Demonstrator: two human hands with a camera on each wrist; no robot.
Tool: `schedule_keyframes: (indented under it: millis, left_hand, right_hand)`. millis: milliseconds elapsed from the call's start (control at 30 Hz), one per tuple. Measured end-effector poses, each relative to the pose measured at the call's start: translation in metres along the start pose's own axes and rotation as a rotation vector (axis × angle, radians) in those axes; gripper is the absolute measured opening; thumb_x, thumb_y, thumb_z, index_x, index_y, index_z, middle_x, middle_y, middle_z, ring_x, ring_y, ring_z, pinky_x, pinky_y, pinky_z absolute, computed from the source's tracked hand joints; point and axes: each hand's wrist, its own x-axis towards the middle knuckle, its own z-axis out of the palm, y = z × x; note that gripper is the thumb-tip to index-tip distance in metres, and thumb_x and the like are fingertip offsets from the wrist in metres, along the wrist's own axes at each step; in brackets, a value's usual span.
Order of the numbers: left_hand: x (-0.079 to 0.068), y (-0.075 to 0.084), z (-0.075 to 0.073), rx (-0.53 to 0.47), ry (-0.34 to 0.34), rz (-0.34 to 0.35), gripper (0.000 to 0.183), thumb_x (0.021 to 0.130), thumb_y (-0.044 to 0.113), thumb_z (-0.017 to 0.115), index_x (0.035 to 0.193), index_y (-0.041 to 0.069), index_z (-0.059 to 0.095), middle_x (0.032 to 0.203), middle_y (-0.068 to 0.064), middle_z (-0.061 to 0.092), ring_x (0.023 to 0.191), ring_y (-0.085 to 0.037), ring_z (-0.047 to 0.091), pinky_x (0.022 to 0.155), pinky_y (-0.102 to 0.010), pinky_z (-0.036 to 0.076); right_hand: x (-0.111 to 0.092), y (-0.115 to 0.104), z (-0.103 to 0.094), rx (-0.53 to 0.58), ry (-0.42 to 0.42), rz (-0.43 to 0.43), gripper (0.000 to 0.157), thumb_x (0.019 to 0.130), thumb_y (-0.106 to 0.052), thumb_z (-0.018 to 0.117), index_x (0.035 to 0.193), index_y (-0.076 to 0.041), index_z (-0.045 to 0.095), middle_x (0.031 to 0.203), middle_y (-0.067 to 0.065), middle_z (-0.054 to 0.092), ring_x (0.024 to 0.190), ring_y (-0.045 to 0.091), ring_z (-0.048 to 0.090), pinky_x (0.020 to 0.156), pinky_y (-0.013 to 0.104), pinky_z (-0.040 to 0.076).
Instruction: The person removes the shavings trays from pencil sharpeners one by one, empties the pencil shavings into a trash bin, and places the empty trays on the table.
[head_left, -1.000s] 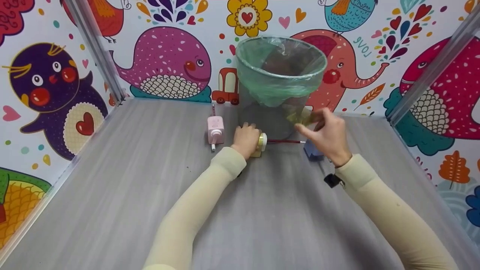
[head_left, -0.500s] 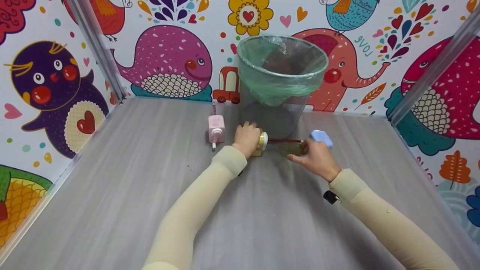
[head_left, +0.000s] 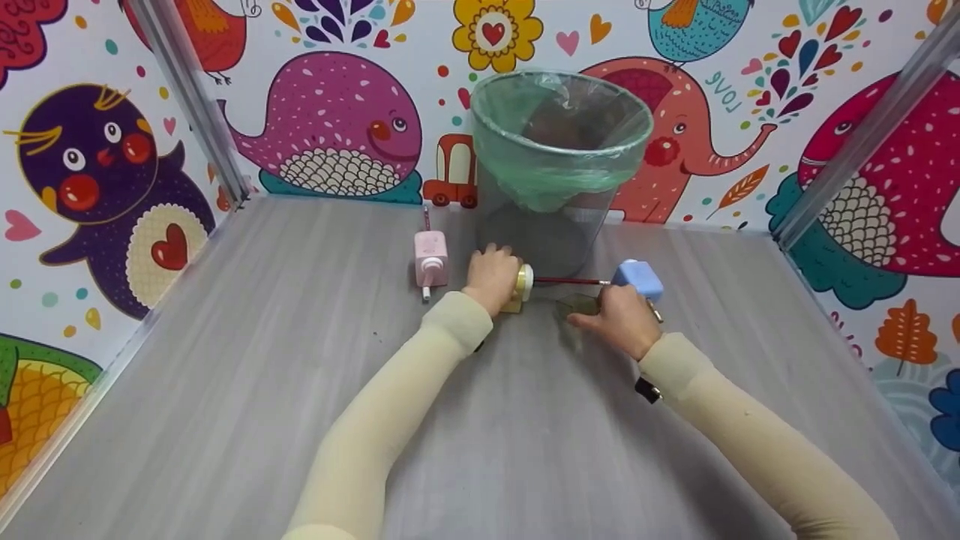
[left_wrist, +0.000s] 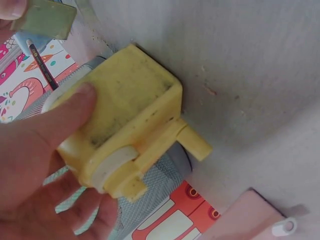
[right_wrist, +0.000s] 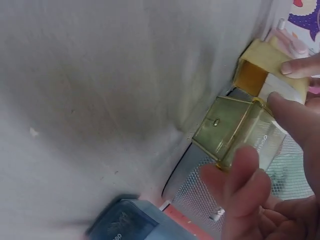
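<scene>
My left hand (head_left: pixel 493 279) grips a yellow crank pencil sharpener (left_wrist: pixel 132 90), with the thumb across one face and the fingers underneath. A dark red pencil (head_left: pixel 570 281) sticks out to the right from its white front. In the right wrist view an opening shows in the sharpener's lower part. Just right of it, my right hand (head_left: pixel 624 319) pinches a see-through olive shavings drawer (right_wrist: pixel 235 127) between thumb and fingers. The drawer is close to the sharpener but apart from it in the head view. Its inside cannot be made out clearly.
A mesh waste bin (head_left: pixel 540 232) lined with a green bag (head_left: pixel 562 176) stands behind the hands. A pink sharpener (head_left: pixel 430 251) holding a pencil is at left. A blue sharpener (head_left: pixel 637 280) sits beyond my right hand. Patterned walls enclose the grey tabletop (head_left: pixel 480 450).
My right hand has brought the drawer from beside the bin down and leftward, close to the yellow sharpener. The blue sharpener has come into fuller view. My left hand keeps its grip in place.
</scene>
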Motion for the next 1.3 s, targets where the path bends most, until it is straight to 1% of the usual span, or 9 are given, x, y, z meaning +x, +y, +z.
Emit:
schedule_keyframes:
  millis: [133, 333, 433, 567, 667, 733, 800, 967, 1300]
  left_hand:
    - [0.000, 0.000, 0.000, -0.002, -0.005, -0.001, 0.047, 0.084, 0.034, 0.080, 0.125, 0.014, 0.069, 0.124, -0.008, 0.067, 0.117, -0.028, 0.061, 0.098, -0.045, 0.052]
    - [0.000, -0.001, -0.001, -0.009, -0.005, -0.006, 0.045, 0.085, 0.032, 0.080, 0.124, 0.014, 0.069, 0.124, -0.008, 0.067, 0.117, -0.028, 0.060, 0.099, -0.046, 0.051]
    - [0.000, -0.001, -0.001, -0.006, -0.007, -0.010, 0.045, 0.085, 0.031, 0.080, 0.125, 0.014, 0.069, 0.124, -0.008, 0.067, 0.118, -0.028, 0.060, 0.099, -0.046, 0.051]
    - [0.000, -0.001, 0.000, 0.006, 0.001, -0.013, 0.046, 0.084, 0.032, 0.081, 0.124, 0.014, 0.070, 0.124, -0.007, 0.067, 0.118, -0.028, 0.060, 0.099, -0.045, 0.051]
    - [0.000, -0.001, 0.001, 0.016, 0.015, -0.013, 0.048, 0.082, 0.034, 0.082, 0.123, 0.014, 0.070, 0.124, -0.007, 0.067, 0.117, -0.028, 0.061, 0.098, -0.045, 0.052]
    - [0.000, 0.000, 0.001, 0.024, 0.025, -0.010, 0.049, 0.081, 0.035, 0.083, 0.123, 0.013, 0.070, 0.124, -0.007, 0.067, 0.117, -0.028, 0.061, 0.098, -0.045, 0.052]
    - [0.000, 0.000, 0.001, 0.026, 0.030, -0.009, 0.048, 0.081, 0.034, 0.083, 0.122, 0.013, 0.071, 0.124, -0.007, 0.068, 0.116, -0.028, 0.061, 0.098, -0.045, 0.053]
    - [0.000, 0.000, 0.001, 0.021, 0.029, -0.011, 0.045, 0.083, 0.033, 0.081, 0.122, 0.012, 0.071, 0.123, -0.007, 0.068, 0.116, -0.027, 0.061, 0.098, -0.045, 0.053]
    - [0.000, 0.000, 0.001, 0.014, 0.023, -0.009, 0.044, 0.084, 0.032, 0.081, 0.121, 0.011, 0.071, 0.122, -0.008, 0.068, 0.116, -0.028, 0.062, 0.099, -0.045, 0.052]
  right_hand:
    - [0.004, 0.001, 0.003, -0.032, -0.012, 0.047, 0.043, 0.082, -0.039, 0.082, 0.088, 0.002, 0.070, 0.062, 0.000, 0.046, 0.058, 0.016, 0.048, 0.049, 0.028, 0.036]
    - [0.009, 0.001, 0.007, -0.163, 0.016, 0.031, 0.049, 0.082, -0.044, 0.080, 0.084, 0.003, 0.069, 0.059, 0.000, 0.043, 0.055, 0.016, 0.045, 0.048, 0.029, 0.033]
    - [0.012, -0.001, 0.010, -0.242, 0.033, 0.025, 0.053, 0.082, -0.048, 0.080, 0.085, 0.004, 0.069, 0.061, 0.003, 0.048, 0.057, 0.017, 0.047, 0.049, 0.032, 0.040]
    - [0.015, -0.003, 0.015, -0.325, 0.071, 0.013, 0.059, 0.081, -0.052, 0.079, 0.087, 0.006, 0.069, 0.068, 0.013, 0.061, 0.060, 0.023, 0.054, 0.058, 0.046, 0.054]
    - [0.018, -0.003, 0.019, -0.368, 0.107, -0.006, 0.058, 0.080, -0.052, 0.079, 0.083, 0.005, 0.069, 0.070, 0.017, 0.065, 0.060, 0.025, 0.056, 0.063, 0.053, 0.057]
    - [0.020, -0.003, 0.021, -0.386, 0.119, -0.019, 0.056, 0.080, -0.051, 0.079, 0.079, 0.003, 0.068, 0.068, 0.015, 0.064, 0.059, 0.025, 0.056, 0.062, 0.053, 0.057]
    - [0.021, -0.003, 0.022, -0.384, 0.103, -0.025, 0.055, 0.081, -0.051, 0.079, 0.082, 0.004, 0.069, 0.069, 0.014, 0.064, 0.059, 0.024, 0.055, 0.064, 0.053, 0.057]
    - [0.022, -0.005, 0.024, -0.367, 0.066, -0.023, 0.062, 0.081, -0.052, 0.079, 0.096, 0.007, 0.071, 0.082, 0.021, 0.070, 0.065, 0.028, 0.062, 0.071, 0.055, 0.059]
    - [0.025, -0.008, 0.024, -0.348, 0.049, -0.018, 0.063, 0.080, -0.053, 0.079, 0.097, 0.007, 0.073, 0.081, 0.021, 0.072, 0.062, 0.026, 0.061, 0.072, 0.054, 0.059]
